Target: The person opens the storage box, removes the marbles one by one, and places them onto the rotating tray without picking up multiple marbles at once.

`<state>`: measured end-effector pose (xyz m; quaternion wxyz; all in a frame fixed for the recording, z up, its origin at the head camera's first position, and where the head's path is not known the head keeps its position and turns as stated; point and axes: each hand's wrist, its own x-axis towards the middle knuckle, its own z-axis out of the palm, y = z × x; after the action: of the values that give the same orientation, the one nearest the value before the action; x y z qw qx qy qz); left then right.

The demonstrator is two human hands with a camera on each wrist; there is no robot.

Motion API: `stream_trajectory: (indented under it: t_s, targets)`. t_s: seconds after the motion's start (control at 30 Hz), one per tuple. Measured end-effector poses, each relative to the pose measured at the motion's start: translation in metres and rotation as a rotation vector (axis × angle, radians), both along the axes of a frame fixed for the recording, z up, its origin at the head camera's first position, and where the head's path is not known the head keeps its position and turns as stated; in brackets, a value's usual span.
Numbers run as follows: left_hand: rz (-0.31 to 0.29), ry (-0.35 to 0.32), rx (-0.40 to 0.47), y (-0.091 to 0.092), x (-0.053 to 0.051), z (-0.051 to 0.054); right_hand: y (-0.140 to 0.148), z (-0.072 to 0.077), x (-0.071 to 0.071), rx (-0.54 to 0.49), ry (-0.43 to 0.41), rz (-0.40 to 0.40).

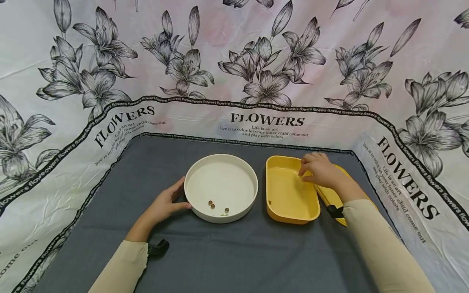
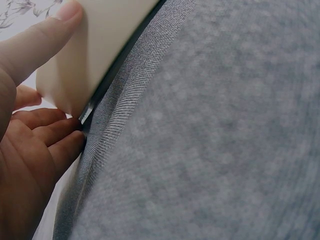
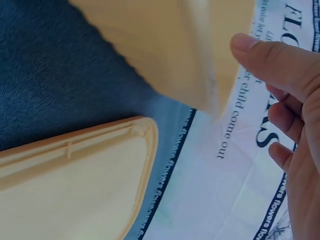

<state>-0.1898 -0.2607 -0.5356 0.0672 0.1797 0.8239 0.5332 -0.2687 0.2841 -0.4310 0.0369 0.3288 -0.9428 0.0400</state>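
Largest item: a white flower-printed cloth (image 1: 190, 122) with the word FLOWERS along its band, surrounding the far and side edges of the desk (image 1: 220, 256), which is dark gray. Two cream sleeves reach in from the near side, the left sleeve (image 1: 119, 268) and the right sleeve (image 1: 381, 240).

A round white dish (image 1: 223, 179) sits flat on the desk, near mid-view. To its right, a short gap apart, stands a yellow box (image 1: 291, 195), open at the top. A yellow lid (image 1: 327, 196) lies just beside the box's right wall, partly hidden by the right forearm; contact with the box cannot be told.

Left hand (image 1: 165, 205): at the dish's left side, thumb on the outer wall, fingers spread and fairly straight against it, not clenched. Right hand (image 1: 322, 171): above the box's right edge, fingers loosely bent, thumb apart from them, released.

A black fitting shows at each cuff, left fitting (image 1: 158, 248) and right fitting (image 1: 334, 211).

Smallest: three brown beads (image 1: 212, 206) in the near part of the dish, with tiny greenish specks (image 1: 222, 215) by the near wall, too small to identify. One bead (image 1: 269, 202) lies in the box, at its left wall.
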Motion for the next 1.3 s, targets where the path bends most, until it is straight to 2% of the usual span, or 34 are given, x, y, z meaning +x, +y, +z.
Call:
stream_trajectory:
  t_s: [0.3,0.47,0.63,1.07,1.3]
  targets:
    - [-0.002,-0.001,0.007,-0.001,0.000,-0.001,-0.009,0.016,0.007,-0.102,0.003,0.038]
    - [0.000,0.000,0.005,-0.001,0.000,0.000,-0.016,0.026,0.009,-0.126,0.036,0.065]
    - [0.006,-0.003,0.002,0.000,0.001,0.002,-0.023,0.035,0.012,-0.145,0.028,0.070]
    - [0.001,-0.013,0.016,0.000,0.001,0.003,-0.037,0.044,0.012,-0.198,0.045,0.098]
    - [-0.005,-0.011,0.020,0.001,0.002,0.004,-0.048,0.051,0.013,-0.274,0.052,0.168]
